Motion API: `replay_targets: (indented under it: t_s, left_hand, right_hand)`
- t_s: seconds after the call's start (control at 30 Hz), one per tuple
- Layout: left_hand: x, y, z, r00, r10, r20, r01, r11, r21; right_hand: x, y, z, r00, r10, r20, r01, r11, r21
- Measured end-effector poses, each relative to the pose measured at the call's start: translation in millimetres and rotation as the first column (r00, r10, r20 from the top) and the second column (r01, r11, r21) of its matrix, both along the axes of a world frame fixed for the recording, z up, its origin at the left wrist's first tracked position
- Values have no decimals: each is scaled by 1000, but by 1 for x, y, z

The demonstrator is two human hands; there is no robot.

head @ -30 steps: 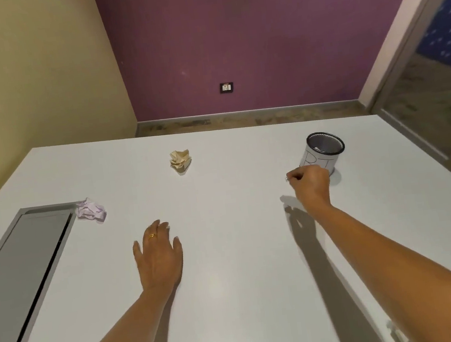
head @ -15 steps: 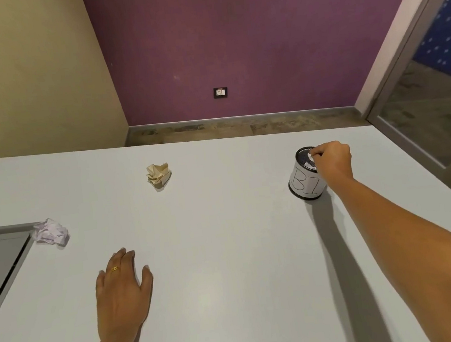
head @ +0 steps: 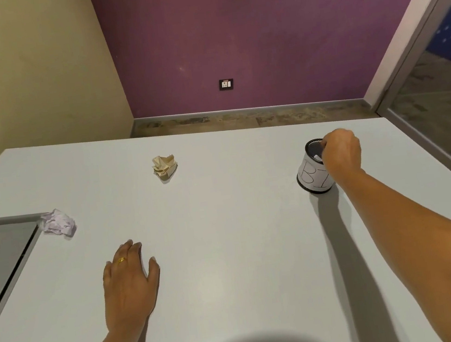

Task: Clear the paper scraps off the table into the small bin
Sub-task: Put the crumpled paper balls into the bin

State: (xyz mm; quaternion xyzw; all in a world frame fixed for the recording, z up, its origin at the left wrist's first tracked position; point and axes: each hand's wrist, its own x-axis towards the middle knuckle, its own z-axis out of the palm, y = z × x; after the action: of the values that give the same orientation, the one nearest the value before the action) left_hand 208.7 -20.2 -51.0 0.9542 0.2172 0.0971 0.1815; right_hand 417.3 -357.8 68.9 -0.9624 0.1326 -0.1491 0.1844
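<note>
— Moved: right hand (head: 341,153), now over small black mesh bin (head: 314,172), fingers curled; holding anything? Cannot tell.
— Left hand (head: 129,287): flat, probably bracing on white table (head: 227,241). Outstanding there: cream crumpled paper ball (head: 164,167), lilac crumpled paper ball (head: 59,225).

Purple wall (head: 257,24), white table (head: 224,213).

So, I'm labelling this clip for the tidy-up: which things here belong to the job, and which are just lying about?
Part of the job: cream paper ball; lilac paper ball; small bin; right hand, fingers curled at the bin's mouth.

Just there: grey inset panel; wall socket; left hand, flat on the table.
</note>
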Motion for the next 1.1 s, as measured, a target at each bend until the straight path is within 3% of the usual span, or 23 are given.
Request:
replay_targets:
  t_s: [0.1,0.33,0.5,0.67,0.87,0.97,1.1]
  left_hand:
    - [-1,1,0,1000,-8,-3,8,1000,2]
    - [-2,0,1,1000,-10,-2,10,1000,-4]
    - [-2,0,0,1000,-3,2,3,1000,2]
    - [-1,-1,-3,1000,5,-21,-4,999,39]
    - [1,-1,-5,1000,22,-18,-21,999,46]
    - [2,-1,-5,1000,19,-22,-18,999,37]
    - [1,0,-4,999,13,-31,-12,999,41]
  right_hand:
    - [4,21,4,995,-7,97,-4,993,118]
    - [5,141,-5,945,310,101,-326,895,304]
    - [8,227,-31,783,621,-35,-619,783,58]
    - [16,274,-57,680,711,-180,-733,654,-186]
    - [23,291,-81,619,655,-433,-767,622,-155]
    - [18,289,-85,607,674,-422,-767,636,-88]
    - [6,282,-86,669,667,-329,-737,652,-176]
